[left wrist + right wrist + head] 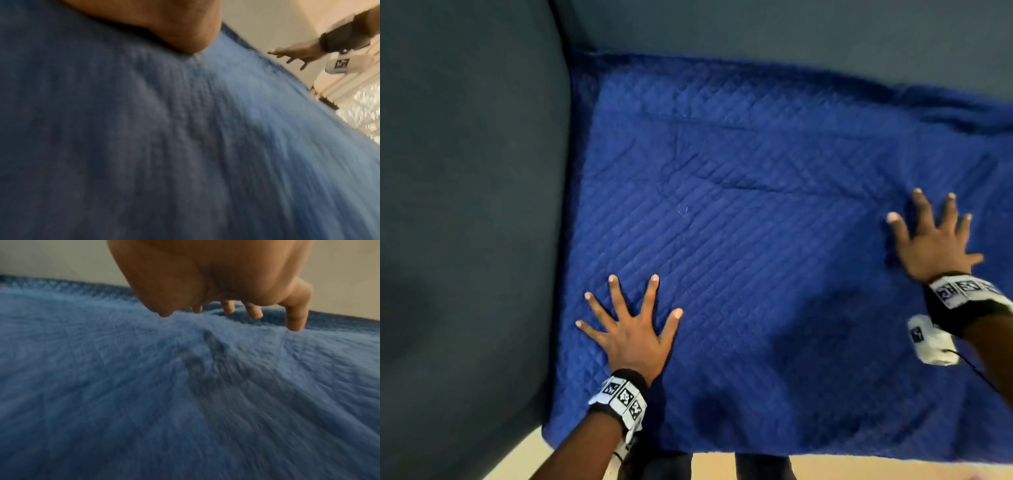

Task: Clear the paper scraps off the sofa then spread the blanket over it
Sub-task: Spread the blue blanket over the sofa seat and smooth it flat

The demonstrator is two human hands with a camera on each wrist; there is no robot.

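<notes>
A blue quilted blanket point(756, 240) lies spread flat over the seat of a dark grey sofa point(465, 205). My left hand point(630, 325) presses flat on the blanket near its front left corner, fingers splayed wide. Over at the right side my right hand point(935, 236) rests on the blanket too, fingers straight and spread. In the right wrist view the right hand's fingertips point(295, 324) touch the blue fabric point(185, 386) just before a small ridge. The left wrist view is filled by blurred blanket point(164, 146), with the right hand point(298, 55) far off. No paper scraps show.
The sofa's armrest fills the left side and its backrest point(791, 31) runs along the top. Pale floor point(859, 469) shows below the blanket's front edge, with my dark trouser legs point(760, 467) standing against the sofa. The blanket's far right edge is rumpled point(962, 109).
</notes>
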